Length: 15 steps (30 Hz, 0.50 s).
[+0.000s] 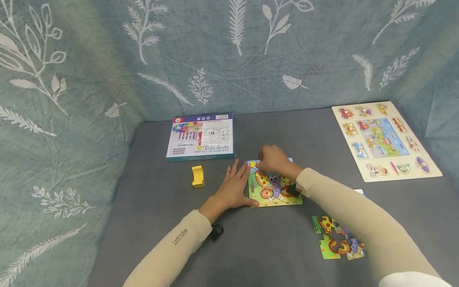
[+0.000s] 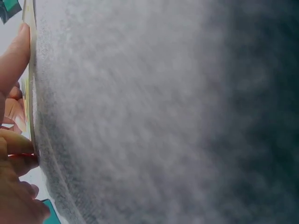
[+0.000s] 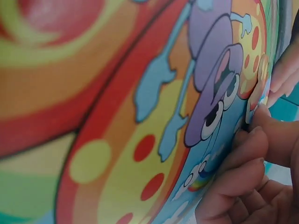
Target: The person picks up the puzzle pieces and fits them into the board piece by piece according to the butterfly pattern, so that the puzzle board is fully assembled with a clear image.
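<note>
A butterfly jigsaw board (image 1: 269, 202) lies flat on the dark grey table, its purple butterfly filling the right wrist view. At its upper left corner, my right hand (image 1: 275, 160) pinches a small puzzle piece (image 3: 254, 97) between thumb and fingers. The piece is low against the board; whether it sits flush is hidden by the fingers. My left hand (image 1: 234, 188) is spread along the board's left side, with the thumb on the lower edge and fingertips touching near the upper left. In the left wrist view, that thumb (image 2: 15, 58) rests along the board's thin edge.
Loose butterfly puzzle pieces (image 1: 331, 249) lie right of the board, partly under the right forearm. A yellow curved block (image 1: 197, 176) stands to the left. Behind it is a flat toy box (image 1: 215, 139). A larger wooden picture puzzle (image 1: 365, 169) lies far right, before the curtain (image 1: 251, 87).
</note>
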{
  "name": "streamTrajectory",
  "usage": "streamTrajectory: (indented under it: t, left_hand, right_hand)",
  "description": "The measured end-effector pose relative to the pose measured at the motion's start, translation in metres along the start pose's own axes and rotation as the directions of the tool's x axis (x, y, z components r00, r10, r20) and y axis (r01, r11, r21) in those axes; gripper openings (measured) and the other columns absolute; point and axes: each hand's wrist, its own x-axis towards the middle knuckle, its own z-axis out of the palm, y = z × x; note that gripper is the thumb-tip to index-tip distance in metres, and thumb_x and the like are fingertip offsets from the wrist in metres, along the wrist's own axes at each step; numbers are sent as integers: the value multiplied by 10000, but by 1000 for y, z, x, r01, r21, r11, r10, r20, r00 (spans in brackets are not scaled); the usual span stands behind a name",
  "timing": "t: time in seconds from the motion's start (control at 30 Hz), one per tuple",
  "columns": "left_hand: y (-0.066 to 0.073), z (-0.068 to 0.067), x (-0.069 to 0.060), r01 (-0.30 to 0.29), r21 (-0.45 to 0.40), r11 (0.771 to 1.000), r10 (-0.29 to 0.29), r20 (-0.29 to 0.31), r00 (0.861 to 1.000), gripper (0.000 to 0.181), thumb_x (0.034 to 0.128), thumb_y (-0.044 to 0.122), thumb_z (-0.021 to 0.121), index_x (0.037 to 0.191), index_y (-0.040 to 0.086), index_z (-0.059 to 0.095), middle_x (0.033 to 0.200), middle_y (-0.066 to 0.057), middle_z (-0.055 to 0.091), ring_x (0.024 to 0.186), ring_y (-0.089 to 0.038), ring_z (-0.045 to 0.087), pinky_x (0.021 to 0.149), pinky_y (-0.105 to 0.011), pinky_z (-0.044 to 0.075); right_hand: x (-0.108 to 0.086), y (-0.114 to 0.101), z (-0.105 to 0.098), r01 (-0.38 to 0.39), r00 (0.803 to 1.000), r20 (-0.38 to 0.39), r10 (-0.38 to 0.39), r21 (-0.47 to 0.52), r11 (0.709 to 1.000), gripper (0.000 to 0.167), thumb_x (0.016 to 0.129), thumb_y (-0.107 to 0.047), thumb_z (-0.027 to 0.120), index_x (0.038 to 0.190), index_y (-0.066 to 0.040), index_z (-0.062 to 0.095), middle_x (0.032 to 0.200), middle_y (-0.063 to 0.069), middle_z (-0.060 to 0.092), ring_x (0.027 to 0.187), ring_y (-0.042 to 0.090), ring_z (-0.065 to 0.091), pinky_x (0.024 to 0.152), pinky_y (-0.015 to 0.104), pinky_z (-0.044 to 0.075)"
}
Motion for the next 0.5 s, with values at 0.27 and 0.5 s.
streamTrajectory:
  t: [0.27,0.5]
  left_hand:
    - [3,0,6,-12,0,1000,12,-8,1000,1177,701,603,757,1530,32,148,1619,-111,80,1488,-335,-75,1204,-518,38]
    - [1,0,2,8,-20,1000,-8,-14,1000,1165,698,578,777,1527,29,169,1616,-116,104,1489,-342,-66,1204,-520,31]
  right_hand:
    - [-3,4,-5,7,1000,9,-7,-24,1000,226,815,-292,733,796,-87,640,784,86,638,649,201,554,544,288,437]
    - [-4,-1,3,-4,999,-39,4,-12,1000,235,798,-300,728,726,-104,621,687,42,603,585,162,512,510,258,396]
